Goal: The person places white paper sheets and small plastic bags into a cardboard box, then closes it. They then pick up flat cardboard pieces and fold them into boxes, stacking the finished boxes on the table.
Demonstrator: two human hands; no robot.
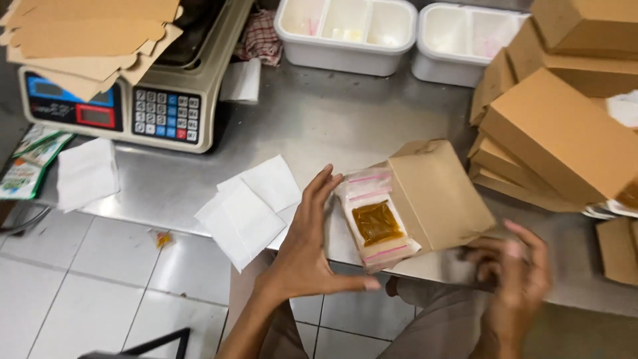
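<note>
Steel worktop [345, 126] stretches ahead of you, a weighing scale [126, 100] at its far left and stacked cardboard boxes [565, 126] at the right. Your left hand [309, 242] is open, fingers spread flat against the near-left end of the brown box [435, 193], beside the clear sauce pouches [375, 219] sticking out. Your right hand [515, 276], blurred, sits loosely curled just near-right of the box, gripping nothing. White paper squares [249, 206] lie left.

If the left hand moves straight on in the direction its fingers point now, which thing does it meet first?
The left hand points up and to the right, so it would probably meet the clear zip bags sticking out of the brown cardboard box first. Its fingertips look almost at them already.
</note>
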